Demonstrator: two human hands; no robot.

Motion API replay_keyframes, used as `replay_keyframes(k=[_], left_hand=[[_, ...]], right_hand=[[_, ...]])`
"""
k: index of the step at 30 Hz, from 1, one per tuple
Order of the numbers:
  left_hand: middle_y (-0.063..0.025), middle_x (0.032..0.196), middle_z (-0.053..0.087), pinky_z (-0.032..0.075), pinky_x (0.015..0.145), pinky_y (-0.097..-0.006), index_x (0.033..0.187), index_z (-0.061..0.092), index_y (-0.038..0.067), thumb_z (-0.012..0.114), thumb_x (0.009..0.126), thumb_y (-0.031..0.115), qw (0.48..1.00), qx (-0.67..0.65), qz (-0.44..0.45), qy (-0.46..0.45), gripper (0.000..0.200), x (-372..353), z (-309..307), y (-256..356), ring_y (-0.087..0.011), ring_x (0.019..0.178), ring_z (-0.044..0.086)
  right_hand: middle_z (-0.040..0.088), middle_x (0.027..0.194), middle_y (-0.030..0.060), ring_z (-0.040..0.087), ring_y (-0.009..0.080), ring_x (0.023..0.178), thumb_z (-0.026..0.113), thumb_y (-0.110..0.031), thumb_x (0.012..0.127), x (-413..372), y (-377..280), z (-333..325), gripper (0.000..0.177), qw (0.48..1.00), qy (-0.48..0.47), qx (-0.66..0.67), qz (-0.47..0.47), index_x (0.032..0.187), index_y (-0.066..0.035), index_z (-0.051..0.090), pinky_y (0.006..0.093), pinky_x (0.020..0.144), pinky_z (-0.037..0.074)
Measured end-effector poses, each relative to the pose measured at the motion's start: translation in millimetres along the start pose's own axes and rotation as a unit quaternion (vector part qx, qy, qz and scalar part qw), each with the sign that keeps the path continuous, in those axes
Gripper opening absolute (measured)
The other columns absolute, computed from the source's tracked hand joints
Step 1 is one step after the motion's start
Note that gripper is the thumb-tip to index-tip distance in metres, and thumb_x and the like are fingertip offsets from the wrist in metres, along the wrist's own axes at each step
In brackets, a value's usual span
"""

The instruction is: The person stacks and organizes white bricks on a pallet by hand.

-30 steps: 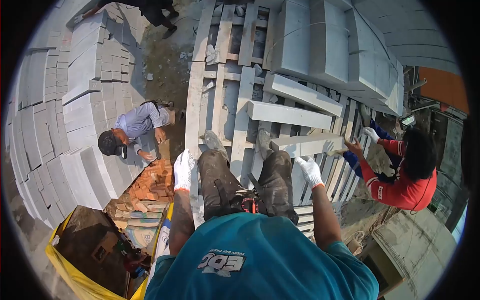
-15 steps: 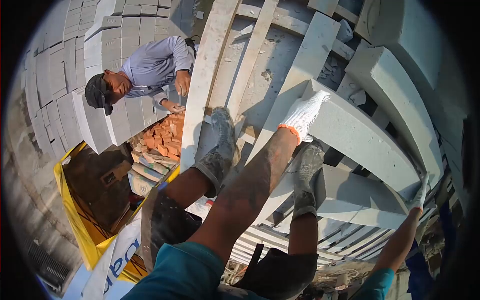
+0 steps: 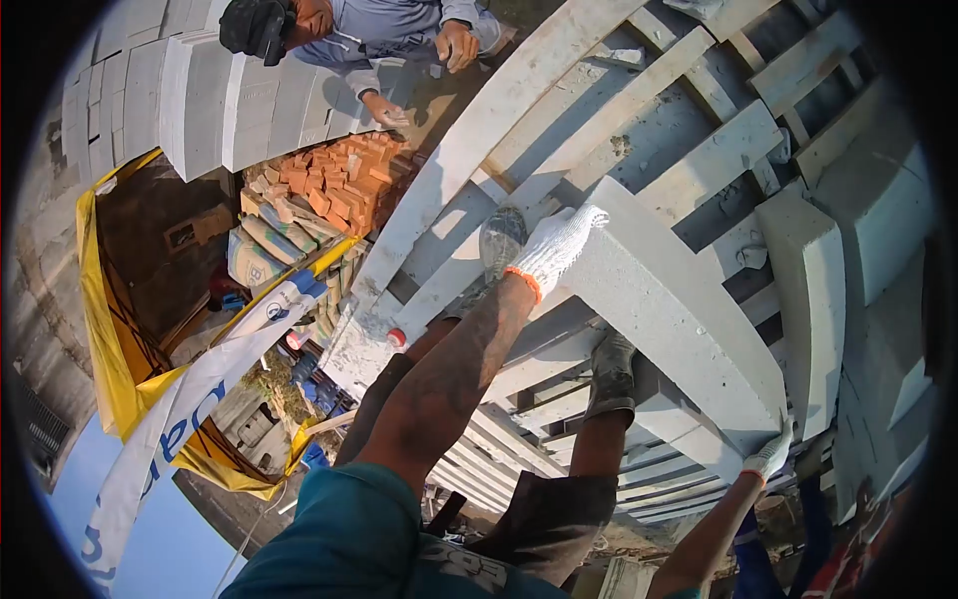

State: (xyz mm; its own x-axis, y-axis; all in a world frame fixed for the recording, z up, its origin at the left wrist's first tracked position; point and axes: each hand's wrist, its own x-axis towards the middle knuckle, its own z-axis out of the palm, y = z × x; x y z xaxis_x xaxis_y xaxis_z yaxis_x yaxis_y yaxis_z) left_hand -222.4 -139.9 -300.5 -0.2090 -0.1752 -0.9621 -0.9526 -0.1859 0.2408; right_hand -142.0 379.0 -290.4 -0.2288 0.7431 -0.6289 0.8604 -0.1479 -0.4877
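Observation:
A long pale grey concrete block [image 3: 679, 309] is held between my two hands. My left hand [image 3: 561, 245], in a white knitted glove with an orange cuff, is closed around its upper left end. At the lower right end, my right hand [image 3: 769, 455], gloved the same way, grips the block; some of its fingers are hidden behind the edge. Slatted wooden pallets [image 3: 714, 165] lie beneath my boots [image 3: 611, 369]. Another pale block [image 3: 689, 424] rests just below the held one, and one more [image 3: 806, 299] stands to its right.
A co-worker in a grey hoodie [image 3: 389, 35] is at the top, beside stacked pale blocks [image 3: 190, 100]. Red bricks [image 3: 344, 180] and filled sacks [image 3: 269, 245] lie at the left. Yellow sheeting [image 3: 95, 309] and a white banner [image 3: 190, 399] edge a drop. More blocks [image 3: 883, 220] stand at right.
The block has swung away from the neighbouring block at right, with both hands moving left and down in view. My view has turned, and the co-worker now appears higher up.

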Motion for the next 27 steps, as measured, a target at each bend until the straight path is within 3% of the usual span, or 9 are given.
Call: replay_keyframes(k=[4, 5, 8, 12, 15, 22, 24, 26, 27], left_hand=[[-0.0032, 0.113, 0.062, 0.038, 0.093, -0.0284, 0.114, 0.063, 0.009, 0.048, 0.09, 0.04, 0.986, -0.114, 0.112, 0.048, 0.042, -1, -135, -40, -0.0155, 0.11, 0.051], [-0.0056, 0.105, 0.062, 0.042, 0.086, -0.0274, 0.113, 0.062, 0.009, 0.051, 0.087, 0.044, 0.98, -0.125, 0.136, 0.077, 0.046, 6, -167, -49, -0.016, 0.1, 0.056], [-0.0074, 0.087, 0.059, 0.047, 0.065, -0.03, 0.106, 0.061, 0.008, 0.057, 0.079, 0.05, 0.97, -0.169, 0.016, 0.174, 0.049, 23, -261, -46, -0.0172, 0.073, 0.057], [-0.0088, 0.093, 0.061, 0.053, 0.063, -0.0448, 0.111, 0.056, 0.012, 0.054, 0.079, 0.048, 0.949, -0.265, 0.004, 0.169, 0.048, 35, -345, -38, -0.027, 0.078, 0.063], [-0.0075, 0.095, 0.06, 0.053, 0.066, -0.0434, 0.109, 0.056, 0.012, 0.053, 0.08, 0.047, 0.942, -0.297, 0.026, 0.153, 0.046, 71, -406, -55, -0.0254, 0.082, 0.062], [-0.0074, 0.105, 0.06, 0.054, 0.075, -0.0373, 0.118, 0.052, 0.011, 0.048, 0.085, 0.051, 0.946, -0.302, -0.044, 0.11, 0.052, 85, -412, -38, -0.0229, 0.094, 0.062], [-0.0071, 0.106, 0.06, 0.054, 0.074, -0.035, 0.12, 0.051, 0.011, 0.047, 0.086, 0.056, 0.95, -0.283, -0.044, 0.126, 0.057, 83, -401, -29, -0.0225, 0.092, 0.063], [-0.0078, 0.105, 0.061, 0.054, 0.071, -0.0341, 0.123, 0.049, 0.011, 0.048, 0.085, 0.061, 0.952, -0.223, 0.008, 0.21, 0.063, 90, -401, -38, -0.0216, 0.09, 0.064], [-0.0097, 0.109, 0.061, 0.053, 0.075, -0.0346, 0.124, 0.05, 0.006, 0.048, 0.084, 0.063, 0.94, -0.183, 0.01, 0.289, 0.069, 89, -393, -40, -0.0228, 0.093, 0.063]], right_hand=[[0.068, 0.096, 0.012, 0.061, 0.0215, 0.084, 0.058, -0.032, 0.086, -87, -26, 97, 0.042, 0.992, -0.008, -0.09, -0.092, 0.106, 0.003, 0.068, 0.0333, 0.08, 0.048], [0.068, 0.094, 0.0119, 0.062, 0.0212, 0.082, 0.057, -0.03, 0.086, -111, -30, 125, 0.04, 0.987, -0.024, -0.107, -0.115, 0.105, 0.003, 0.068, 0.0332, 0.078, 0.049], [0.069, 0.093, 0.0135, 0.062, 0.0198, 0.077, 0.056, -0.027, 0.087, -178, -38, 211, 0.038, 0.973, -0.064, -0.146, -0.169, 0.106, 0.004, 0.067, 0.0327, 0.075, 0.049], [0.069, 0.088, 0.019, 0.065, 0.0249, 0.078, 0.06, -0.031, 0.083, -242, -41, 319, 0.043, 0.947, -0.06, -0.242, -0.204, 0.099, 0.008, 0.067, 0.0334, 0.072, 0.049], [0.067, 0.091, 0.0245, 0.066, 0.0316, 0.083, 0.065, -0.038, 0.078, -241, -19, 379, 0.051, 0.929, -0.075, -0.268, -0.244, 0.095, 0.01, 0.065, 0.0376, 0.075, 0.05], [0.065, 0.108, 0.0205, 0.064, 0.0323, 0.098, 0.067, -0.042, 0.073, -293, -33, 435, 0.057, 0.918, 0.097, -0.361, -0.133, 0.106, 0.004, 0.063, 0.0374, 0.085, 0.05], [0.063, 0.113, 0.019, 0.063, 0.0309, 0.102, 0.067, -0.044, 0.073, -300, -51, 437, 0.062, 0.926, 0.044, -0.365, -0.086, 0.114, 0.001, 0.059, 0.0394, 0.086, 0.05], [0.061, 0.114, 0.0173, 0.061, 0.0293, 0.104, 0.068, -0.047, 0.072, -290, -48, 441, 0.067, 0.924, 0.046, -0.372, -0.069, 0.118, -0.001, 0.054, 0.041, 0.086, 0.05], [0.053, 0.118, 0.015, 0.05, 0.0277, 0.115, 0.062, -0.053, 0.075, -292, -50, 438, 0.066, 0.921, 0.014, -0.388, -0.047, 0.119, -0.005, 0.049, 0.0456, 0.094, 0.038]])
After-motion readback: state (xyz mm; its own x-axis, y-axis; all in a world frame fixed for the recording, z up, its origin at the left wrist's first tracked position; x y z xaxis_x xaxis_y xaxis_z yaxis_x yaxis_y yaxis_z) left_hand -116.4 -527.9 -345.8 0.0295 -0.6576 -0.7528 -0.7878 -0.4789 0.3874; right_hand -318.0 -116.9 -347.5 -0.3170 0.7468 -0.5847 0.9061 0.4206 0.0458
